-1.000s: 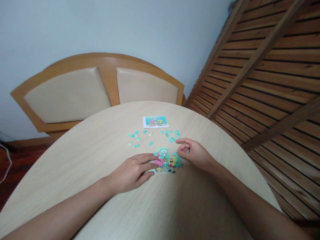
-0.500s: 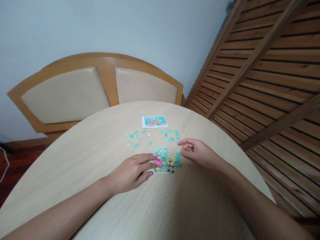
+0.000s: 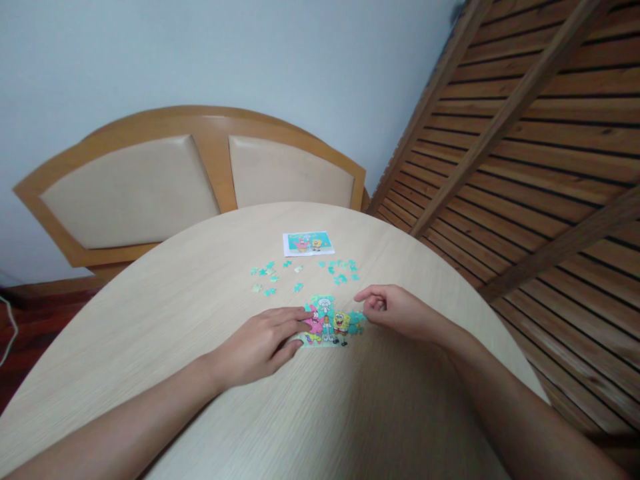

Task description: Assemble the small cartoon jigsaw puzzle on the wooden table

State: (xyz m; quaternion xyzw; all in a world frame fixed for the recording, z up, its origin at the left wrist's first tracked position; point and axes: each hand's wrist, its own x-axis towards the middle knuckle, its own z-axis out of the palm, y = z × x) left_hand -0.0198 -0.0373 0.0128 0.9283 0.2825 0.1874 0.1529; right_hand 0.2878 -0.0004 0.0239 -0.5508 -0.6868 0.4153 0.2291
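A partly joined jigsaw puzzle [image 3: 327, 323] lies flat on the table, showing a pink, a pale and a yellow cartoon figure on turquoise. My left hand [image 3: 267, 340] rests palm down, its spread fingers on the puzzle's left edge. At the right edge is my right hand [image 3: 393, 307], index finger reaching left and the other fingers curled. Its fingertips meet a turquoise puzzle piece [image 3: 357, 320] beside the yellow figure; the hand partly hides their contact.
Loose turquoise pieces lie beyond the puzzle in a left group [image 3: 270, 272] and a right group [image 3: 341, 268]. Behind them is a picture card [image 3: 310, 243]. A padded wooden chair back [image 3: 225, 160] stands past the rounded table edge, with slatted wood [image 3: 525, 147] to the right.
My right hand has moved slightly down and toward me, and the turquoise piece at its fingertips now sits lower, against the puzzle's right side. My left hand has barely shifted.
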